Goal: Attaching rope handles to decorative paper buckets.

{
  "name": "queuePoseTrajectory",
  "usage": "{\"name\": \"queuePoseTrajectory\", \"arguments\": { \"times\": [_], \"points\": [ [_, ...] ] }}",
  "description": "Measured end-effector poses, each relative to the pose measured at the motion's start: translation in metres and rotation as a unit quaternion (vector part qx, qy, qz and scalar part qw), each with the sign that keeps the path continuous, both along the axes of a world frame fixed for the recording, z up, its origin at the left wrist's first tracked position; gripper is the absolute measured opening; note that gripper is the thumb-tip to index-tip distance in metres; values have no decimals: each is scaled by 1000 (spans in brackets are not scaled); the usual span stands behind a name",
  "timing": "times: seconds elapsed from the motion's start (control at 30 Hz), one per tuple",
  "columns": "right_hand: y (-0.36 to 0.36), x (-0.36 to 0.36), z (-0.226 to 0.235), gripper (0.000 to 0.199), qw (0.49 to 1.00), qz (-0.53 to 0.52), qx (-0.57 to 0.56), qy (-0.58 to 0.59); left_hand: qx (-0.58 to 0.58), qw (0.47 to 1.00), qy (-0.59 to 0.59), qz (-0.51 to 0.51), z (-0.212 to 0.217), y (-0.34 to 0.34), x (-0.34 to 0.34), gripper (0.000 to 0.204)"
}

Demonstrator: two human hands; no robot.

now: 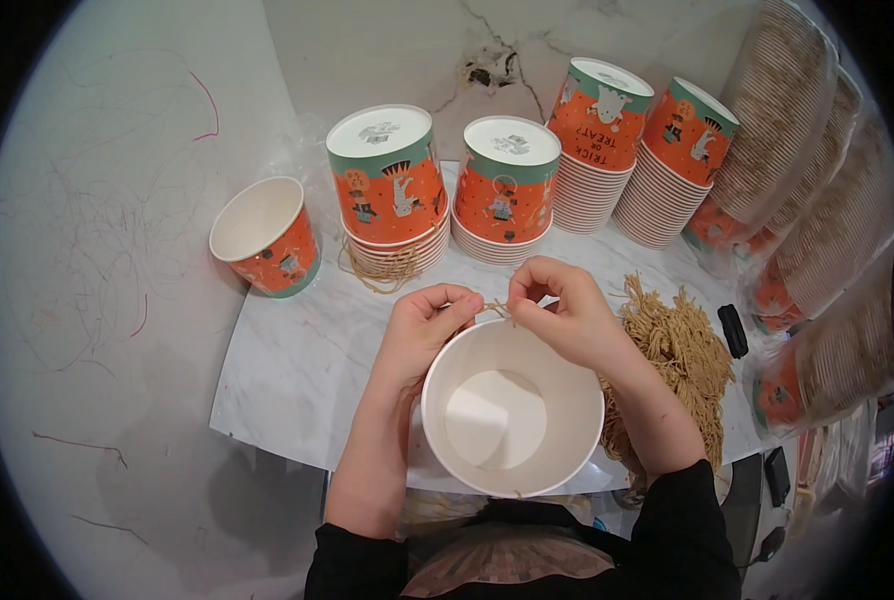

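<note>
A large paper bucket with a white inside faces me, its mouth tipped up toward me at the table's near edge. At its far rim, a thin tan string runs between my two hands. One end is pinched in the closed fingers of my left hand. The fingertips of my right hand are closed on the string just above the rim. A small tan bit shows at the near rim too. To the right, partly behind my right forearm, lies a heap of loose tan strings.
Stacks of upside-down orange-and-green paper buckets stand along the back, one with strings round its base. A single bucket leans at the left. Bagged bucket stacks line the right side, near a small black object on the marbled tabletop.
</note>
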State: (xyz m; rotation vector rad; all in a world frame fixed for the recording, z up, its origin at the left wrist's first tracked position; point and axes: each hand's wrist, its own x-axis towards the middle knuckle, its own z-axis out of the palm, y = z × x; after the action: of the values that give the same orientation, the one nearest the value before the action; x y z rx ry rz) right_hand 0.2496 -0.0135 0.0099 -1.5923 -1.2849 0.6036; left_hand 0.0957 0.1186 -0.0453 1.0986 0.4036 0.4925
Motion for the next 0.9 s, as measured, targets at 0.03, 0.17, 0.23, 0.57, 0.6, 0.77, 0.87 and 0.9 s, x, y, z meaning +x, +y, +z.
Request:
{"name": "queuePoseTrajectory", "arguments": {
  "times": [0.03,0.17,0.23,0.57,0.6,0.77,0.87,0.9],
  "points": [
    [0,0,0,8,1000,0,-1,-1,-5,1000,-1,-1,0,0,0,16],
    [1,1,1,11,1000,-11,2,9,-13,1000,-4,-3,2,0,0,15],
    [2,2,1,14,1000,-18,2,24,-11,1000,0,-7,3,0,0,14],
    [0,5,-1,7,996,46,4,78,14,1000,-7,-19,-1,1,3,14],
    [-1,5,-1,5,996,57,1,66,19,1000,-5,-19,-2,1,3,14],
    [-2,6,0,5,996,63,-9,67,34,999,-10,-16,-5,2,4,12],
    [-2,8,0,7,995,62,-6,80,37,999,-21,-15,-6,2,5,12],
    [-2,9,0,9,994,62,-3,90,38,999,-28,-17,-6,2,6,11]
  ]
}}
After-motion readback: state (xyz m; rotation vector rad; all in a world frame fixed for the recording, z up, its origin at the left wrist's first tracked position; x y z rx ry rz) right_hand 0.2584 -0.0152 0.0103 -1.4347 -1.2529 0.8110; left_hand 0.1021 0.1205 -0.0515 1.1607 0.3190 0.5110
